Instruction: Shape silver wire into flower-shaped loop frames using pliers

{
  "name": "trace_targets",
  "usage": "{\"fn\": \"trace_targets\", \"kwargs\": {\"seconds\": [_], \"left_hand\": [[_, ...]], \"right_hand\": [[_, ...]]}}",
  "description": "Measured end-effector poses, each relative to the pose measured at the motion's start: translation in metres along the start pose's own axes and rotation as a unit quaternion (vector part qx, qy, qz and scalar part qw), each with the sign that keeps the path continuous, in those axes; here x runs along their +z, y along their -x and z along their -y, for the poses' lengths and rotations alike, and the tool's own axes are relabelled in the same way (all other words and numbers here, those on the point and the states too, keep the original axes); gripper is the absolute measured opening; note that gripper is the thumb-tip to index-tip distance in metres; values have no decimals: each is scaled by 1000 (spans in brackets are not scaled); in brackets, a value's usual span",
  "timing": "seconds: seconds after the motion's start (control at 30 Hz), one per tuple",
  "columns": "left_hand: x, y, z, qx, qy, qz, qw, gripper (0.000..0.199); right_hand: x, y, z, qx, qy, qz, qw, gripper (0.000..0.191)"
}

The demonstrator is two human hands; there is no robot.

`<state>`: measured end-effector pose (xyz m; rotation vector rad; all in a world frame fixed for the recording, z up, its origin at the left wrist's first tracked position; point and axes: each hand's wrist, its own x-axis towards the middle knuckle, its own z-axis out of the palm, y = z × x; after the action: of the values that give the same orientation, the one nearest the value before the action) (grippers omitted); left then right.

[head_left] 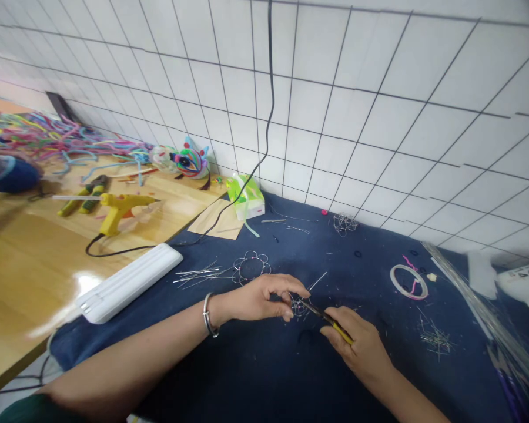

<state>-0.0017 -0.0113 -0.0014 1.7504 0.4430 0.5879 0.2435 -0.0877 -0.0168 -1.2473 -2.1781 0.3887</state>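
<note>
Holding a small wire piece (298,306) over the dark blue cloth (247,376), my left hand (268,296) curls its thumb and fingers partly closed around it; blur hides the exact contact. My right hand (357,338) is closed on the yellow handles of slim pliers (344,333), whose dark tip reaches the wire piece beside my left fingertips. How far the plier jaws are open, I cannot tell. A silver bracelet (209,315) circles my left wrist.

Just beyond my left hand lies a flower-shaped wire ring (251,255), with loose straight wires (198,275) to its left. Farther back, near the white tiled wall (326,117), sit a green-and-white pack (251,200) and a wire tangle (345,224). On the right are a white ring (394,282), a scatter of cut wires (436,339) and a long wire bundle (462,294).

On the wooden table (176,200) at left, a yellow glue gun (119,208) lies beside green-and-yellow cutters (90,197), with colourful fuzzy stems (62,135) heaped behind.
</note>
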Motion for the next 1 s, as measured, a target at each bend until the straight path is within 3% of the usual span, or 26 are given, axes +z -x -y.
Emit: {"fn": "trace_targets", "kwargs": {"seconds": [0.2,0.43,0.73,1.0], "left_hand": [[0,-1,5,-36,30,-45,998,39],[-4,-2,3,-32,27,-74,996,18],[-3,0,6,-9,1,-70,998,15],[-5,-2,0,11,-67,-34,997,11]], "right_hand": [[2,2,-3,-11,43,-42,998,26],[5,3,-6,1,36,-59,998,25],[9,4,-6,48,9,-51,998,23],[8,2,-4,78,-21,-17,997,25]]}}
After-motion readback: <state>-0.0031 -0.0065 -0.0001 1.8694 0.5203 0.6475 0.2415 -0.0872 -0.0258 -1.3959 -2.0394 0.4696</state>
